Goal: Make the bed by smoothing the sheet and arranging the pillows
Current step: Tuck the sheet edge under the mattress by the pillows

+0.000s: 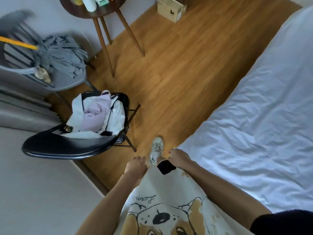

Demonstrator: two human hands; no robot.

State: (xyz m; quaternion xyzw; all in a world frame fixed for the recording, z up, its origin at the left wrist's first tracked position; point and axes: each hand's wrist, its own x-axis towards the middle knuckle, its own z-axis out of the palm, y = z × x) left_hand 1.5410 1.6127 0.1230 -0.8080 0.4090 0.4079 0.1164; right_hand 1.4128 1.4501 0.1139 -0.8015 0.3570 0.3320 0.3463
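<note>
Standing beside the bed

My left hand and right hand hang loosely, fingers relaxed, holding nothing; the white sheet lies wrinkled.

Floor aisle open between chair, bed.

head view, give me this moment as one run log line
left hand: open, holds nothing | right hand: open, by bed edge | sheet: wrinkled | pillows: not in view | person: standing beside bed
</note>
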